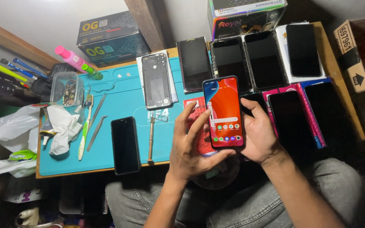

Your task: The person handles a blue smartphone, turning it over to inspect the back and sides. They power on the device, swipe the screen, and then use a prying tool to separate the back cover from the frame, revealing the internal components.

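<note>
A smartphone (224,110) with a lit red-orange home screen is held upright above my lap. My right hand (262,137) grips it from behind and along its right edge. My left hand (191,145) supports its left edge and bottom, thumb resting at the screen's left side. On the blue work mat (123,101) to the left lie a dark phone (125,145), a screwdriver (151,137) and an open phone back frame (156,80).
Several dark phones and screens (267,59) lie in rows at the right. Tweezers (96,131), a toothbrush (84,128), a clear parts tub (66,88), tissues and a pink bottle (70,57) sit at the left. Boxes (110,38) stand at the back.
</note>
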